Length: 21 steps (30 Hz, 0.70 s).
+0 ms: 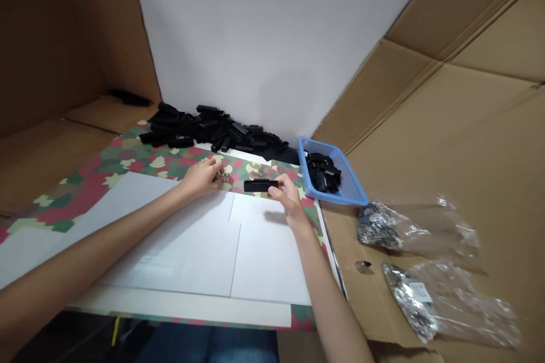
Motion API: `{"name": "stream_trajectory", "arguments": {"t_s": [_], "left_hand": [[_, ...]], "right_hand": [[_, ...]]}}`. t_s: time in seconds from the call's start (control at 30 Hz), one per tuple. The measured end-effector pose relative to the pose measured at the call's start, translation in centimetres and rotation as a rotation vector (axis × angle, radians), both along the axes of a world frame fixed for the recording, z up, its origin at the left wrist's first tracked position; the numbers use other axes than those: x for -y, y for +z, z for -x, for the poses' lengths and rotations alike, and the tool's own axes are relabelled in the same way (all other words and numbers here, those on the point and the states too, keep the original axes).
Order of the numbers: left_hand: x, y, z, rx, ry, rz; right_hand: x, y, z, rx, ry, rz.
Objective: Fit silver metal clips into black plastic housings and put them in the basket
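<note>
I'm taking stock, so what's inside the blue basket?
The blue basket holds a jumbled heap of black pieces. Whatever lies beneath the top ones is covered, so I can't see that.

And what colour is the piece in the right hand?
The piece is black, seen best in the head view.

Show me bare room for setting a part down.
Bare: white sheets between the forearms; camouflage-patterned surface left of the left hand, between sheets and black-part heap. Crowded: the back, under that heap; blue mesh basket, holding black parts; right beside the left hand, small metal pieces.
</note>
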State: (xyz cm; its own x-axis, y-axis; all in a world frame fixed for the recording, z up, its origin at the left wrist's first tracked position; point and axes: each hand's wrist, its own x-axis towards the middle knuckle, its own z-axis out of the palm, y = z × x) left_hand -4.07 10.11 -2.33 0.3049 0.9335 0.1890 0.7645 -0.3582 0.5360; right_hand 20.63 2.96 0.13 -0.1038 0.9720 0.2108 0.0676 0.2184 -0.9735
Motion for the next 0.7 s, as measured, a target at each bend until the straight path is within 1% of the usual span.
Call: {"name": "stream_trajectory", "arguments": {"t_s": [0.03, 0.1, 0.2, 0.27, 0.33, 0.4, 0.5, 0.6, 0.7], "left_hand": [[0.0, -0.2, -0.1, 0.021, 0.001, -0.002], [0.0, -0.2, -0.1, 0.083, 0.002, 0.002], [0.5, 0.7, 0.2, 0.223, -0.017, 0.055], [0.9, 1.3, 0.2, 0.349, -0.061, 0.125], [1.5, 1.7, -0.1, 0.487, -0.127, 0.208], [1.9, 1.7, -0.5, 0.616, -0.183, 0.281], [2.4, 1.4, -0.7, 0.773, -0.214, 0.368], [2.8, 1.4, -0.4, 0.882, -0.222, 0.447], [3.0, 1.8, -0.1, 0.930, -0.244, 0.528]], "right_hand": [[0.0, 0.1, 0.0, 0.001, 0.003, 0.000], [0.1, 0.1, 0.0, -0.002, -0.002, 0.003], [0.2, 0.2, 0.1, 0.006, 0.000, 0.008], [0.3, 0.1, 0.2, 0.033, 0.003, -0.002], [0.3, 0.0, 0.4, 0.080, -0.001, -0.019], [0.3, -0.2, 0.5, 0.125, -0.001, -0.029], [0.2, -0.5, 0.7, 0.176, 0.012, -0.033], [0.5, -0.8, 0.8, 0.245, 0.014, -0.052], [0.9, -0.9, 0.9, 0.330, 0.024, -0.078]]}}
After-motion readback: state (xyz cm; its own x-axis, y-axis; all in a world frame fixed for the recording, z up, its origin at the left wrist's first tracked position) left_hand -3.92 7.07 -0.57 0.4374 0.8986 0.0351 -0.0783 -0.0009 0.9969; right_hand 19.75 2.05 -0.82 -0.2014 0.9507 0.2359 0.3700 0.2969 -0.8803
